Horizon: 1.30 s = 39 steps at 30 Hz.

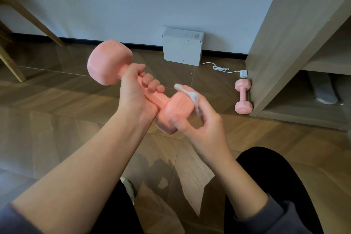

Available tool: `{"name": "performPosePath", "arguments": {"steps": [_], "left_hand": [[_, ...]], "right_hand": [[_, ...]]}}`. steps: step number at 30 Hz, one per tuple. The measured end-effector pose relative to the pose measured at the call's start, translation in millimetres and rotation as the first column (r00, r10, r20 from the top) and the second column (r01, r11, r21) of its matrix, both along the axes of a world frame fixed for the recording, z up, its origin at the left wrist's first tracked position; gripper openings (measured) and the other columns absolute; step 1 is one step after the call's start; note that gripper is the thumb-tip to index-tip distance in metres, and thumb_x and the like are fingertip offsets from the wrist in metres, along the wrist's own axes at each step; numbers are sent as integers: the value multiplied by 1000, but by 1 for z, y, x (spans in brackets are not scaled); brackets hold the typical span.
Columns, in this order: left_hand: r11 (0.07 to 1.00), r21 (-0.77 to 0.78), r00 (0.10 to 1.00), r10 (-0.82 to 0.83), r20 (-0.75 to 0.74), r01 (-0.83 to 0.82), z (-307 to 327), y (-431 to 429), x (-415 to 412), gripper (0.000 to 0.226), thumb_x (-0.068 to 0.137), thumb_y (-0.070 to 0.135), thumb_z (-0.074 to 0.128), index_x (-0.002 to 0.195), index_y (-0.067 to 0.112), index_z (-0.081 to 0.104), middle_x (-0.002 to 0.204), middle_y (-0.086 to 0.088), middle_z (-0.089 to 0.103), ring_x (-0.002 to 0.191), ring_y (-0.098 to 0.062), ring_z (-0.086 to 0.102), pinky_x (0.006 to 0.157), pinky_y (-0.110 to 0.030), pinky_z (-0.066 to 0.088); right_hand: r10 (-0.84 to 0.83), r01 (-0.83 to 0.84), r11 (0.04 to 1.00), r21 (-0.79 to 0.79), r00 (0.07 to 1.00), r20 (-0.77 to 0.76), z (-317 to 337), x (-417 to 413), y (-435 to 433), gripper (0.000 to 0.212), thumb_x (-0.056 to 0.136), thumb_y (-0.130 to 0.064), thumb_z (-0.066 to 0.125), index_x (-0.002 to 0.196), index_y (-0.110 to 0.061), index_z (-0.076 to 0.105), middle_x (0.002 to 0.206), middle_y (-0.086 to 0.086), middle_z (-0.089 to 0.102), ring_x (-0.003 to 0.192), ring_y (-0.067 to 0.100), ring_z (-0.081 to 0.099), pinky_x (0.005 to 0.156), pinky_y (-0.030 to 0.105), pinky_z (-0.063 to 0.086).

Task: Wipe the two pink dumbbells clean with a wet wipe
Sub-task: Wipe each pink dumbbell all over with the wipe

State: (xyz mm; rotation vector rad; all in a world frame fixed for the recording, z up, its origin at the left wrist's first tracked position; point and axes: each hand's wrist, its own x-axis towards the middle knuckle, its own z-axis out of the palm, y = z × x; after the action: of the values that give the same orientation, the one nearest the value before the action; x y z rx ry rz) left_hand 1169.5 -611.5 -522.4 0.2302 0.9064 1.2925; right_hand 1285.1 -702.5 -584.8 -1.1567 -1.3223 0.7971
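My left hand (135, 89) grips the handle of a pink dumbbell (109, 61), held in the air and tilted, one head up at the left and the other low at the centre. My right hand (201, 119) wraps round the lower head and presses a crumpled white wet wipe (193, 96) against its far side. A second pink dumbbell (243, 96) lies on the floor at the right, beside the foot of a wooden shelf unit.
A white box-shaped device (182, 46) stands against the wall, with a white cable and adapter (243, 73) on the wood-patterned floor. A wooden shelf unit (284, 43) fills the right side. Wooden furniture legs (28, 17) stand at the left. My dark-trousered knees are at the bottom.
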Motion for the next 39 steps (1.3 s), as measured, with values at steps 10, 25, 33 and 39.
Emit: {"name": "performPosePath", "arguments": {"steps": [10,25,33,39], "left_hand": [[1000,-20,1000,-2,16,2,-2,4,0,28,87,14,52,65,18,35,49,7,28,39,-11,26,42,-21,31],[997,-71,998,19,64,-14,-5,11,-2,29,87,12,51,64,18,34,47,8,29,36,-9,28,40,-18,32],[997,-74,1000,6,22,-5,-5,11,-3,28,87,13,51,65,18,33,50,7,28,39,-11,27,42,-20,31],[999,-42,1000,13,-8,-13,-4,8,-4,28,88,13,50,66,17,33,48,7,27,37,-11,26,40,-19,31]], "right_hand": [[-95,86,992,88,991,98,2,-3,-1,50,86,-44,68,131,-27,58,135,-13,60,128,11,53,100,49,48],[13,-8,999,-41,992,129,-4,2,5,87,64,-42,89,136,-26,43,137,-26,49,129,-7,43,99,6,33],[-81,12,973,229,952,294,-5,-1,5,71,75,-27,87,135,-17,50,141,-8,53,134,11,47,111,49,38],[-76,13,977,211,952,296,-4,1,4,78,71,-31,88,136,-8,52,143,-2,55,136,11,46,117,47,31]]}}
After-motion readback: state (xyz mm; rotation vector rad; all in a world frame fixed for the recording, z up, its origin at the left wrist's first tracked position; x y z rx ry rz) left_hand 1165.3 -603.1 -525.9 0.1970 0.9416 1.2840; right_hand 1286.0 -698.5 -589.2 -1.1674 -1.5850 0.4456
